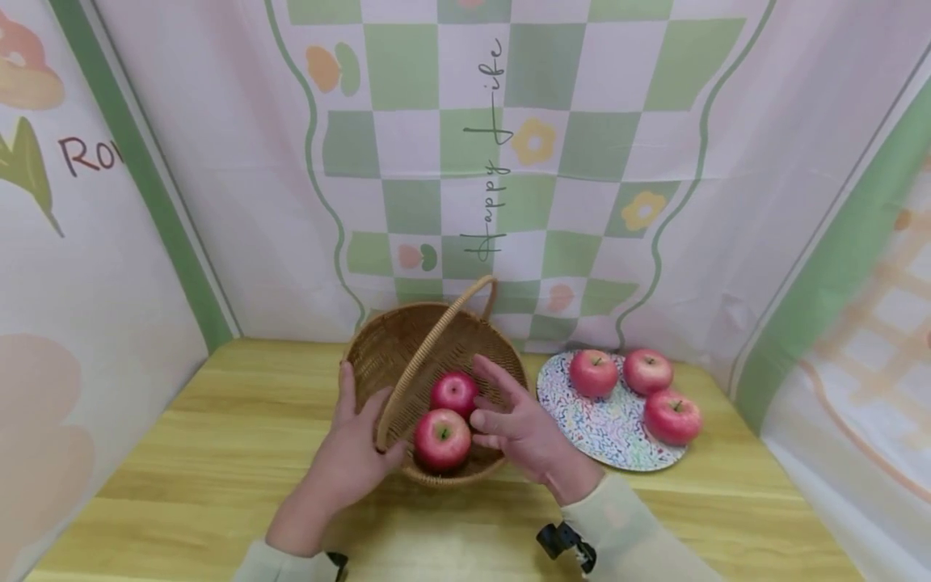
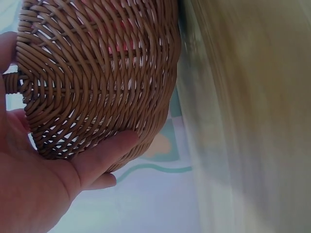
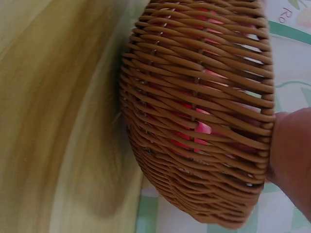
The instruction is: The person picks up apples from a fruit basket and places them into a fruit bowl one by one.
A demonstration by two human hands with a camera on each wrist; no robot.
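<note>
I had both hands on the basket (image 1: 436,356), which stood near the back of the table (image 1: 218,453), just left of the plate (image 1: 611,428). My left hand (image 1: 356,453) lay against the basket's near-left wall with fingers straight, thumb up by the rim where the handle (image 1: 429,356) meets it; the left wrist view showed the palm and one finger pressed flat on the weave from outside. My right hand (image 1: 520,424) was spread at the right rim, fingers reaching over it toward the two apples (image 1: 442,438) inside; whether the fingertips touched the fruit I could not tell. The right wrist view showed only woven wall with red glinting through the gaps. Three more apples (image 1: 592,372) sat on the plate, apart from the basket. I judged the basket light and fairly stiff, though open-weave wicker gives a little under a squeeze, so a hard pinch on the wall seemed unwise. With two apples in it, the load would sit low and could roll if it tipped. The thin arched handle looked like the obvious place to lift, but cupping the walls from both sides, low and level, struck me as the steadier hold. The weave offered good friction, nothing slippery about it.
</note>
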